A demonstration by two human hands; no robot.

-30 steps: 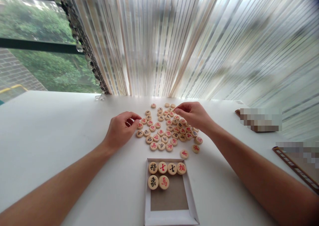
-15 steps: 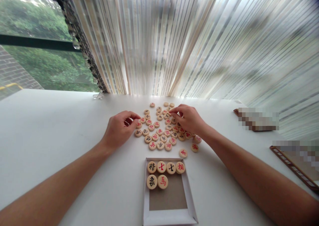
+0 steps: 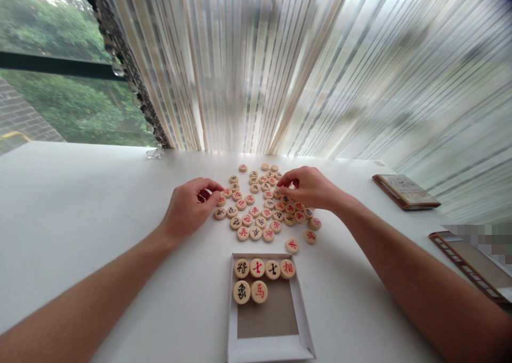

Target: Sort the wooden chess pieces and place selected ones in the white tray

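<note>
Many round wooden xiangqi pieces (image 3: 255, 211) with red or black characters lie spread on the white table. My left hand (image 3: 194, 205) is at the left edge of the spread, its fingers curled and thumb near the index finger, beside a red-marked piece (image 3: 220, 200). Over the right part of the spread is my right hand (image 3: 306, 187), its thumb and fingers pinched low among the pieces and covering some of them. Whether either pinch holds a piece is hidden. Nearer me, a shallow white box (image 3: 272, 348) holds several pieces in two rows, including a red horse piece (image 3: 260, 292).
A brown-edged flat box (image 3: 406, 192) lies at the right, with a second brown-framed case (image 3: 466, 267) nearer me, partly blurred out. A pale striped curtain (image 3: 240, 69) hangs at the table's far edge. Small clear beads (image 3: 154, 153) rest at the back left.
My right hand has shifted slightly right and towards me over the pieces, uncovering a few at the back. My left hand stays at the left edge. The view has moved slightly.
</note>
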